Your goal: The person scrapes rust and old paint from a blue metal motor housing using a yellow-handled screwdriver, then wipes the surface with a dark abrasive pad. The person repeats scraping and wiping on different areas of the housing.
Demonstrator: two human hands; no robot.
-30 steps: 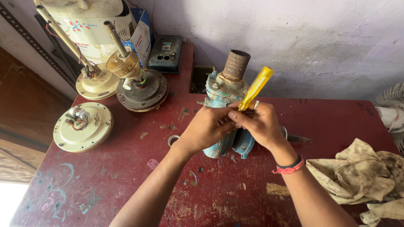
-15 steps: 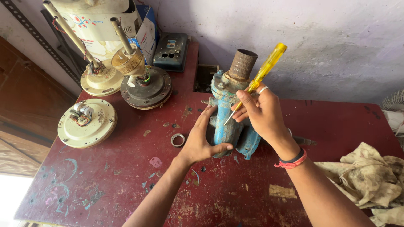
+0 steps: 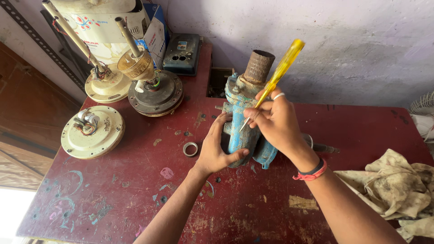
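Observation:
A blue water pump (image 3: 238,118) with a rusty pipe stub on top stands upright on the red workbench (image 3: 135,190). My left hand (image 3: 217,149) grips the pump's lower body from the left side. My right hand (image 3: 276,121) holds a yellow-handled screwdriver (image 3: 282,68) tilted, handle up to the right, with its metal tip touching the pump's upper side. A red band is on my right wrist.
Ceiling fan motors (image 3: 153,90) (image 3: 106,81) and a cream motor cover (image 3: 92,132) lie at the bench's left. A small metal ring (image 3: 190,148) lies left of the pump. A dirty rag (image 3: 394,189) sits right. A dark box (image 3: 182,53) rests by the wall.
My left hand has slid down from the pump's top to its lower body. My right hand has drawn the screwdriver up and to the right, with its tip now on the pump's side.

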